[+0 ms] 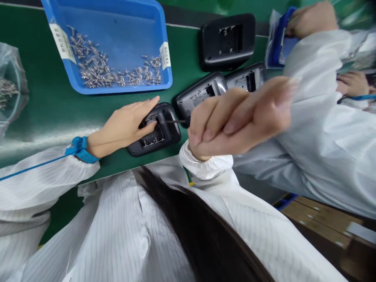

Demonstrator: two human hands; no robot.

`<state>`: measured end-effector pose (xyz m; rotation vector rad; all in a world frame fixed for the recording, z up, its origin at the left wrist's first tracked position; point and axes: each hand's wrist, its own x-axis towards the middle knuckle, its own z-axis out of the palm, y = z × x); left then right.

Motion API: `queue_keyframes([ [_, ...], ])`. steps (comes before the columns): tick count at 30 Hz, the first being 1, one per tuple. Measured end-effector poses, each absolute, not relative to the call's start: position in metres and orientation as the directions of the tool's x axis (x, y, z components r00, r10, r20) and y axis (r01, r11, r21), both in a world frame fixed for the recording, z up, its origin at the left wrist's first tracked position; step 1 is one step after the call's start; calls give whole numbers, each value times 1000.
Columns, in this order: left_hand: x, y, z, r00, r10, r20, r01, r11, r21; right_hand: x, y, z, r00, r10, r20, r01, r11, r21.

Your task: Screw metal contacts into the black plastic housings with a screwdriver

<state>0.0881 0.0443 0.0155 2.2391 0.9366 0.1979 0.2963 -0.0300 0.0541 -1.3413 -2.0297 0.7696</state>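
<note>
My left hand [125, 127] lies on a black plastic device housing [172, 135], its fingers stretched and the thumb over the open battery compartment [154, 137]. Small metal spring contacts show inside that compartment. To the right, my right hand [235, 121] is closed in a fist, raised nearer the camera. A thin dark shaft [174, 121] runs from this fist to the housing. The handle of this tool is hidden in the fist, so its kind is unclear. A blue strap [82, 150] circles my left wrist.
Behind my left hand stands a blue bin [117, 29] of small metal springs [96, 70]. More black housings [227, 41] lie behind my right hand. A clear bag [11, 86] is far left. At right, a co-worker's hand [314, 19] reaches into another blue container [277, 47].
</note>
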Motion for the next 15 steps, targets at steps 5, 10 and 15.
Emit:
queue_keyframes([
  [5, 87, 43, 11, 761, 645, -77, 507, -515, 692, 264, 2, 72, -133, 956, 261, 499, 292, -816],
  [10, 86, 42, 3, 771, 637, -19, 452, -525, 721, 221, 34, 95, 317, 813, 489, 291, 407, -866],
  [15, 88, 42, 2, 764, 644, -33, 425, -464, 777, 202, 39, 99, 376, 804, 460, 148, 438, -887],
])
